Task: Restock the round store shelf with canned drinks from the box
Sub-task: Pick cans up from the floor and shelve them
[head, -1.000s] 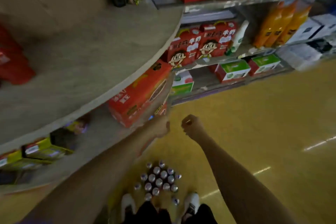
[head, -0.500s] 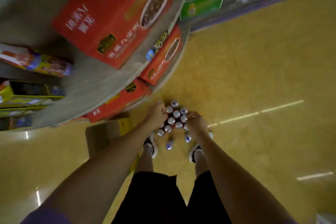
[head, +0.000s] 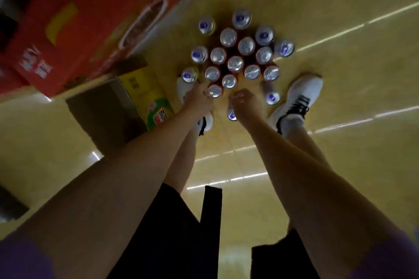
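Yellow shop flooring [head: 317, 97], crossed by thin pale reflected lines, fills most of the head view. On it a cluster of upright cans [head: 235, 63] is seen from above, with silver tops in the middle and blue-marked tops round the edge. The cluster stands just beyond two white shoes [head: 301, 95], between the person's feet and the far floor.

At the near left of the cluster, the left hand [head: 199, 99] is reached down, and its fingers are seen touching a silver-topped can [head: 215, 91] at the near edge. Whether that can is truly gripped cannot be told, since the fingers are blurred and partly hidden by the back of the hand. The right hand [head: 246, 104] is held just to the near right of the same spot with its fingers curled. A blue-marked can [head: 231, 113] shows beneath that hand, but whether it is held cannot be told.

To the left of the cans an open cardboard box [head: 118, 108] with a yellow and green side is set on the floor. Above it, at the far left, the edge of the round shelf is seen, with a large red carton [head: 90, 29] resting on it. Black shorts [head: 172, 233] and bare legs occupy the near middle of the view.
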`<state>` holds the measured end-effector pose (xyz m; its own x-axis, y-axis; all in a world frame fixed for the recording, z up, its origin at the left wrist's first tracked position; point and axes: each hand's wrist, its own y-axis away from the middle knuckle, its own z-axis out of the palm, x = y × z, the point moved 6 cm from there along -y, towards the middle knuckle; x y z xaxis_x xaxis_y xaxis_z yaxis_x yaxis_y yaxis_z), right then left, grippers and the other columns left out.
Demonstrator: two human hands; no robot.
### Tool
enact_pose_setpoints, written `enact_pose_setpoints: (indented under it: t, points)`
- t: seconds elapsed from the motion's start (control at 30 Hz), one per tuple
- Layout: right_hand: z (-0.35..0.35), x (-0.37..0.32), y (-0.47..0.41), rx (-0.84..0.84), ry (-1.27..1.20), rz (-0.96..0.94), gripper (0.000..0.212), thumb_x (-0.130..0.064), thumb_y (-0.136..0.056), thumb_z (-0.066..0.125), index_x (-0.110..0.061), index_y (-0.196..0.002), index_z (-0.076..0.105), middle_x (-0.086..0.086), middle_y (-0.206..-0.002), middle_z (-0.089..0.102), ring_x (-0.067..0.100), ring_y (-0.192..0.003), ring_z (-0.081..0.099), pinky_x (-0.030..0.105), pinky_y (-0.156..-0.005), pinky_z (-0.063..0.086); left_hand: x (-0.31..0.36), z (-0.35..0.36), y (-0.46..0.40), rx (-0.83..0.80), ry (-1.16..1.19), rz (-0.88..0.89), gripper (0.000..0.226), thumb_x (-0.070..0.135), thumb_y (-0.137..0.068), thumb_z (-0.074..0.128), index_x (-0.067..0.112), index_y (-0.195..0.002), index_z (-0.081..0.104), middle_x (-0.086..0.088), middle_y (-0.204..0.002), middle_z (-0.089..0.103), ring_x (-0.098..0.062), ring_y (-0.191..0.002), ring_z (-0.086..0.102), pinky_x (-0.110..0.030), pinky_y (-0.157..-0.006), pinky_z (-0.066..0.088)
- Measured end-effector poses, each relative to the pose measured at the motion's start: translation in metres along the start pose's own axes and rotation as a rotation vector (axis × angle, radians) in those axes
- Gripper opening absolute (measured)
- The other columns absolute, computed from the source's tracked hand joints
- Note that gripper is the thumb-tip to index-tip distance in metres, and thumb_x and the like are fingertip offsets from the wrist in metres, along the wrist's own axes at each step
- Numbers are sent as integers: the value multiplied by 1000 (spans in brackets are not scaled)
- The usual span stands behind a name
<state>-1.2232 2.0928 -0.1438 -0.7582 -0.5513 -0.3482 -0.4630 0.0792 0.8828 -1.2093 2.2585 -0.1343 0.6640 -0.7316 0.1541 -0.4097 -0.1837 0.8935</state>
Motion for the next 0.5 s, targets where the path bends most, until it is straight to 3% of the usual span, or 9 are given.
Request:
enact_pose_setpoints:
  t: [0.1, 0.2, 0.23, 0.3, 0.33, 0.4, 0.43, 0.5]
  points:
    - [41, 27, -44, -2, -53, 63, 20, -7, -79, 54, -10, -92, 68, 13, -92, 73, 31, -89, 67, 32, -74, 49, -34, 27, -43, -61, -5, -50, 12, 11, -92, 49, 10, -95, 60, -13, -96, 61, -24, -90, 56, -31, -77, 42]
    - [72, 46, -79, -27, -51, 147, 9, -8, -83, 59, -7, -88, 67, 9, -84, 67, 22, -82, 59, 25, -70, 41, -54, 50, -79, -101, 20, -92, 14, 11, -94, 48, 8, -82, 55, -15, -88, 56, -23, -83, 51, -31, -70, 36]
    - [84, 52, -92, -46, -46, 155, 10, -14, -85, 61, -8, -77, 63, 8, -76, 61, 20, -78, 54, 25, -68, 38, -60, 58, -91, -116, 55, -127, 16, 14, -95, 48, 3, -85, 55, -19, -92, 58, -27, -84, 53, -33, -69, 37]
    - [110, 70, -117, -110, -84, 226, 32, -34, -86, 61, -15, -63, 49, 9, -74, 58, 22, -77, 55, 30, -73, 47, -70, 69, -110, -113, 170, -211, 29, 22, -96, 51, -4, -107, 58, -23, -104, 60, -33, -94, 56, -35, -73, 38]
    - [122, 78, -126, -156, -123, 271, 33, -43, -85, 59, -17, -67, 50, 11, -82, 62, 24, -81, 61, 37, -81, 54, -73, 74, -117, -115, 232, -254, 34, 26, -94, 52, -2, -113, 57, -20, -103, 58, -32, -94, 56, -34, -74, 37]
    - [141, 86, -135, -214, -278, 339, 47, -52, -88, 55, -8, -103, 59, 14, -104, 67, 28, -94, 69, 49, -90, 55, -73, 82, -128, -119, 367, -286, 32, 30, -89, 55, 5, -109, 58, -12, -97, 55, -25, -90, 52, -36, -80, 42]
    - [144, 83, -134, -227, -340, 374, 59, -52, -91, 55, -2, -122, 52, 13, -104, 65, 31, -96, 70, 50, -90, 55, -72, 85, -132, -115, 431, -290, 28, 29, -88, 56, 9, -107, 58, -9, -98, 54, -23, -92, 51, -38, -87, 45]
    - [147, 73, -131, -223, -444, 376, 59, -45, -96, 54, -6, -138, 41, 1, -91, 57, 31, -100, 69, 47, -90, 56, -71, 90, -135, -111, 536, -277, 19, 22, -93, 53, 13, -109, 59, -7, -101, 56, -22, -97, 53, -40, -99, 44]
